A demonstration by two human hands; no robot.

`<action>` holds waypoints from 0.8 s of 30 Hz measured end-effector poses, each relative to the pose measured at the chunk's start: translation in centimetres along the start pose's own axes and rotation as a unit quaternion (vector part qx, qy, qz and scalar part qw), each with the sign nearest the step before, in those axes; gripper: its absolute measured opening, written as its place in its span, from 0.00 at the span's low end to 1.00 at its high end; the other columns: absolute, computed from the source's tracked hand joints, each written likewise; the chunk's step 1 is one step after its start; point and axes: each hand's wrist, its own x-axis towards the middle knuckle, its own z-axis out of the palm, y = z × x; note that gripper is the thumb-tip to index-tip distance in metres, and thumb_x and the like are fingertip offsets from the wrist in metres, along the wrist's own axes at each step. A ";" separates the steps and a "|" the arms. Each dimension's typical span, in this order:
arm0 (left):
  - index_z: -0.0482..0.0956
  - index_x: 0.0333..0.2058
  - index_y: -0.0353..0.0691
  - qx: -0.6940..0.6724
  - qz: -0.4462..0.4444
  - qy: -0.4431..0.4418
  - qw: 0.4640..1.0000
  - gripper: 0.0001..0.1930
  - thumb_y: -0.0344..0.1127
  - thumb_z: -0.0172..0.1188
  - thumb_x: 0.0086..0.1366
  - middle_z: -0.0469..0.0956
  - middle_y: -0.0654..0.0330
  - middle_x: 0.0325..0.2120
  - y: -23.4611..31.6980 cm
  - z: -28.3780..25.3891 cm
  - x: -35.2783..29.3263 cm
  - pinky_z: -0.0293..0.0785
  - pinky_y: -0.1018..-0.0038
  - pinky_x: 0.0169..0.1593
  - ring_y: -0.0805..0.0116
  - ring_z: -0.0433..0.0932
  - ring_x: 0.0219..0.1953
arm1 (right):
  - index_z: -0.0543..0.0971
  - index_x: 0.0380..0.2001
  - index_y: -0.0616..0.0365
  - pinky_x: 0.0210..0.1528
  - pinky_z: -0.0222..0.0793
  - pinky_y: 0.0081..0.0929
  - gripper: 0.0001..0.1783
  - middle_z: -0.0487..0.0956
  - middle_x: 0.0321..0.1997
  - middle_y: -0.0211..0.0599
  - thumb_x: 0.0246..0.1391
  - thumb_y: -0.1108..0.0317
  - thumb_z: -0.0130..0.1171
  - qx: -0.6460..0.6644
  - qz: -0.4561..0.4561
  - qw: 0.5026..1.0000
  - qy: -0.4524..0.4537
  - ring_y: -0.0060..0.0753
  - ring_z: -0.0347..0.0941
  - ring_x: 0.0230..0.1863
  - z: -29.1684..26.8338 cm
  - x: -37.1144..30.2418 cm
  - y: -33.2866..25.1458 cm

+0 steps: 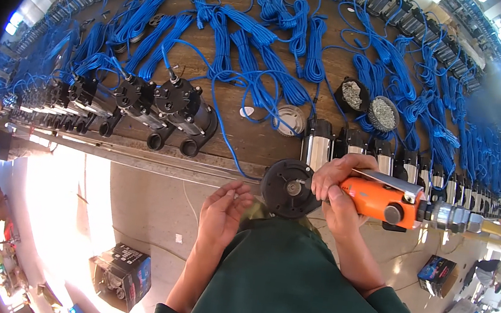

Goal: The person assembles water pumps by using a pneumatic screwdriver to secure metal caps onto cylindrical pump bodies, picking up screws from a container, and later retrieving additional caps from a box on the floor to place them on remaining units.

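My right hand (341, 189) is wrapped round an orange air screwdriver (377, 201) with a silver lever; a hose fitting leads off to the right. Its tip is by the black round end (281, 188) of a pump that lies at the bench's near edge; I cannot tell if they touch. The pump's shiny metal body (319, 147) points away from me. Left of the pump, my left hand (225, 211) is held palm up, fingers curled and thumb drawn in. What small thing it may hold cannot be made out.
Black pumps (184, 111) stand left on the wooden bench (216, 127), and more metal-bodied pumps (384, 154) line the right. Bundled blue cables (260, 73) cover the far side. Two bowls of small metal parts (383, 113) sit behind the pumps. A carton (123, 275) is on the floor.
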 end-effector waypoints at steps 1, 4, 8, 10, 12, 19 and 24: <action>0.68 0.52 0.28 0.007 -0.004 -0.034 0.999 0.15 0.28 0.46 0.69 0.77 0.50 0.39 0.2 0.2 -0.4 0.73 0.74 0.36 0.65 0.77 0.34 | 0.62 0.41 0.64 0.32 0.70 0.27 0.17 0.71 0.25 0.38 0.46 0.82 0.49 0.032 0.006 0.999 0.012 0.26 0.69 0.24 0.8 -0.1 -0.3; 0.70 0.49 0.31 0.030 -0.003 -0.128 0.991 0.13 0.32 0.46 0.71 0.79 0.52 0.35 0.9 1.9 -2.0 0.73 0.74 0.33 0.65 0.78 0.30 | 0.63 0.38 0.61 0.28 0.69 0.28 0.14 0.70 0.22 0.37 0.45 0.81 0.48 0.111 0.016 0.994 0.010 0.28 0.67 0.22 2.6 0.0 -1.1; 0.72 0.41 0.33 0.005 0.000 -0.196 0.980 0.10 0.34 0.47 0.72 0.79 0.48 0.33 0.7 2.7 -2.6 0.73 0.72 0.31 0.63 0.79 0.29 | 0.63 0.39 0.60 0.26 0.67 0.27 0.16 0.68 0.21 0.33 0.44 0.76 0.48 0.124 0.023 0.992 -0.008 0.27 0.65 0.21 3.9 -0.2 -1.6; 0.72 0.40 0.34 -0.009 -0.019 -0.218 0.976 0.10 0.36 0.49 0.71 0.79 0.50 0.31 0.8 2.6 -2.5 0.73 0.73 0.28 0.64 0.78 0.28 | 0.63 0.40 0.59 0.26 0.66 0.27 0.17 0.66 0.19 0.30 0.43 0.72 0.47 0.105 0.022 0.994 -0.012 0.26 0.64 0.20 4.2 -0.2 -1.6; 0.73 0.39 0.35 -0.007 -0.034 -0.220 0.975 0.11 0.37 0.50 0.71 0.79 0.52 0.29 0.7 2.6 -2.5 0.71 0.75 0.25 0.65 0.78 0.26 | 0.63 0.41 0.58 0.26 0.66 0.27 0.17 0.66 0.19 0.30 0.44 0.72 0.46 0.113 0.027 0.993 -0.006 0.25 0.64 0.20 4.2 -0.2 -1.7; 0.77 0.41 0.35 -0.006 -0.048 -0.190 0.981 0.10 0.36 0.55 0.69 0.80 0.54 0.30 -0.2 3.3 -2.4 0.71 0.75 0.24 0.67 0.78 0.26 | 0.63 0.41 0.58 0.26 0.66 0.27 0.17 0.66 0.19 0.29 0.44 0.71 0.46 0.119 0.021 0.993 -0.001 0.24 0.63 0.20 3.7 -0.4 -1.6; 0.78 0.39 0.35 -0.008 -0.052 -0.206 0.977 0.07 0.32 0.59 0.65 0.80 0.55 0.28 -0.2 3.2 -2.2 0.71 0.76 0.24 0.68 0.76 0.24 | 0.64 0.41 0.58 0.26 0.65 0.27 0.17 0.66 0.20 0.29 0.45 0.70 0.47 0.125 0.024 0.992 0.006 0.24 0.63 0.20 3.8 -0.4 -1.6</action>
